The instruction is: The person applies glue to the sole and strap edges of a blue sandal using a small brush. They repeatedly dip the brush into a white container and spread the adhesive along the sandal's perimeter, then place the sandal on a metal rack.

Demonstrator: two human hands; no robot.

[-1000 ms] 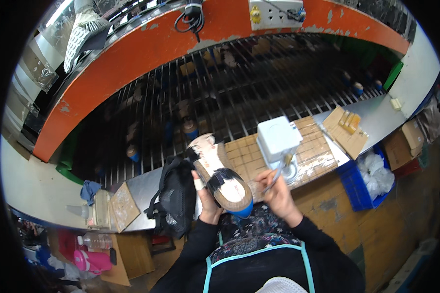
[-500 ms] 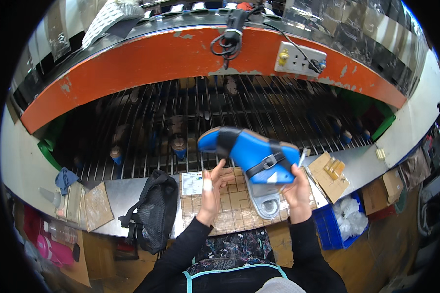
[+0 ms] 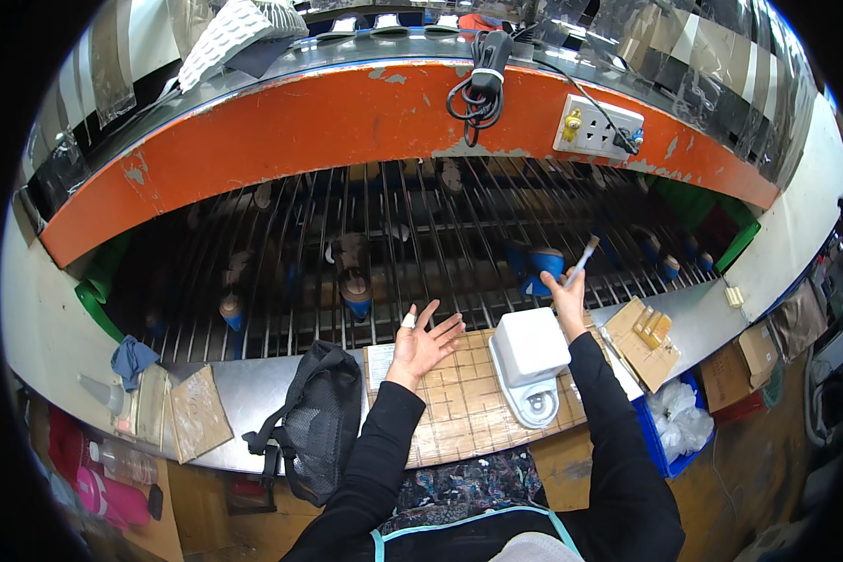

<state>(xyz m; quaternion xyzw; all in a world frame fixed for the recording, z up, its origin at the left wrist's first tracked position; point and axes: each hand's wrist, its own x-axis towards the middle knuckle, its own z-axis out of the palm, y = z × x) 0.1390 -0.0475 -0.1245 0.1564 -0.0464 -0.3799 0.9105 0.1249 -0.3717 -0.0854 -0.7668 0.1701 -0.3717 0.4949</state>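
My right hand (image 3: 566,302) reaches over the roller rack (image 3: 440,253), its fingers closed on the heel end of a blue shoe last (image 3: 539,266). That hand also keeps a slim brush (image 3: 582,260), bristles pointing up and away. The front of the last is lost in the dark of the rack. My left hand (image 3: 423,347), a white wrap on one finger, is open with the palm up and holds nothing above the taped cardboard (image 3: 450,412). Beside my right forearm stands a white box-shaped container (image 3: 531,343) with a round cup at its near end.
More blue lasts (image 3: 356,292) lie on the rack, under an orange beam (image 3: 347,117) with a socket strip (image 3: 598,126). A black mesh bag (image 3: 318,421) is left of the cardboard. Right are a cardboard piece (image 3: 642,342) and a blue crate (image 3: 670,426) of clear plastic bags.
My right hand has carried the strapped blue last away from me, from above the cardboard onto the rack. The white container now shows. My left hand has turned palm up.
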